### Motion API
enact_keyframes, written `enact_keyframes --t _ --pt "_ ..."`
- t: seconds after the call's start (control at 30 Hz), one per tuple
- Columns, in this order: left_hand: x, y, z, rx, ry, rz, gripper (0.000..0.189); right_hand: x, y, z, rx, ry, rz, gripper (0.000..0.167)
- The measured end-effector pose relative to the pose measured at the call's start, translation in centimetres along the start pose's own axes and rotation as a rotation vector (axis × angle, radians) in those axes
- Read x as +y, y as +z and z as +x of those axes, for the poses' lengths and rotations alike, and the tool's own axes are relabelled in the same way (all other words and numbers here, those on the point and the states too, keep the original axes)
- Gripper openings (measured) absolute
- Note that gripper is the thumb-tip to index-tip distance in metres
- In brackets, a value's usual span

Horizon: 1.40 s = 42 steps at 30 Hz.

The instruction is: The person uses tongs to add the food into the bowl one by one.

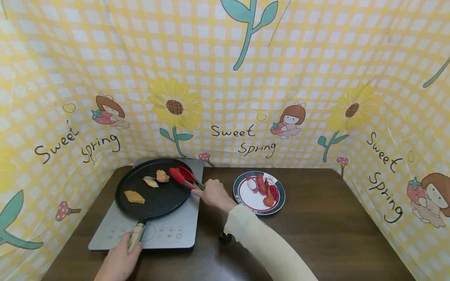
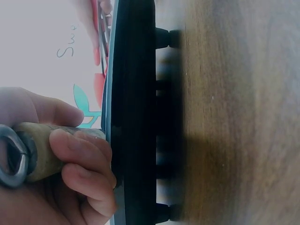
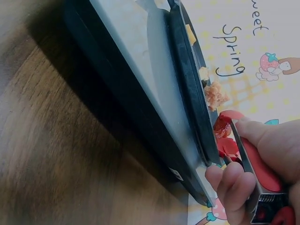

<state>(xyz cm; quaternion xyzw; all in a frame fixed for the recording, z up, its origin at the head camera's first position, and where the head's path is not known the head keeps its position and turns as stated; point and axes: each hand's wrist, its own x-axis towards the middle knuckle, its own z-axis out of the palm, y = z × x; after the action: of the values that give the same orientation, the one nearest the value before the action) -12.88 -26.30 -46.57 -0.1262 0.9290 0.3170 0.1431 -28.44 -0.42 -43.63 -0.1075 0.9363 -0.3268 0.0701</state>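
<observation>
My left hand [image 1: 121, 255] grips the wooden handle [image 2: 40, 150] of a black round frying pan [image 1: 154, 208], its fingers curled round it. The pan sits on a silver induction cooker [image 1: 175, 222]. In it lie a knobbly fried chicken piece [image 1: 162, 176], a small striped shell-like piece [image 1: 151, 182] and a flat yellow-brown slice [image 1: 134, 196]. My right hand [image 1: 213, 193] holds metal tongs with red tips [image 1: 178, 176] over the pan's right side. Between the tips, a dark red glossy piece [image 3: 222, 127] shows in the right wrist view; its kind is unclear.
Right of the cooker stands a plate [image 1: 236, 193] with a dark teal rim, bearing a sausage [image 1: 261, 184], a drumstick [image 1: 268, 200] and other red pieces. A small black object [image 1: 225, 237] lies below my right forearm. Checked yellow cloth [image 1: 225, 89] walls the wooden table [image 1: 316, 234].
</observation>
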Motion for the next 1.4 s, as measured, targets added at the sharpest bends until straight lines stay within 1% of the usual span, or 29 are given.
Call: enact_keyframes --t 0.27,0.37,0.53,0.73,0.93,1.2,1.4 --pt "0.0 0.0 -0.2 0.004 -0.013 -0.015 0.066 -0.6 0.4 0.6 0.011 -0.026 -0.059 0.051" --pt "0.0 0.0 -0.3 0.008 -0.012 -0.017 0.066 -0.7 0.6 0.8 0.009 -0.012 -0.069 0.05" --pt "-0.2 0.0 -0.4 0.015 -0.004 -0.001 0.067 -0.8 0.9 1.1 0.013 -0.001 -0.07 0.05" --pt "-0.3 0.0 -0.2 0.011 0.002 0.028 0.07 -1.3 0.7 1.3 0.05 -0.012 -0.096 0.051" --pt "-0.1 -0.1 -0.1 0.017 0.006 0.049 0.068 -1.7 0.6 1.6 0.062 -0.002 -0.117 0.051" --pt "0.0 -0.1 -0.1 0.035 0.03 0.048 0.067 -2.0 0.6 2.2 0.073 -0.024 -0.145 0.052" --pt "0.1 0.0 -0.2 0.046 0.026 0.029 0.065 -2.5 0.8 2.4 0.08 -0.038 -0.176 0.053"
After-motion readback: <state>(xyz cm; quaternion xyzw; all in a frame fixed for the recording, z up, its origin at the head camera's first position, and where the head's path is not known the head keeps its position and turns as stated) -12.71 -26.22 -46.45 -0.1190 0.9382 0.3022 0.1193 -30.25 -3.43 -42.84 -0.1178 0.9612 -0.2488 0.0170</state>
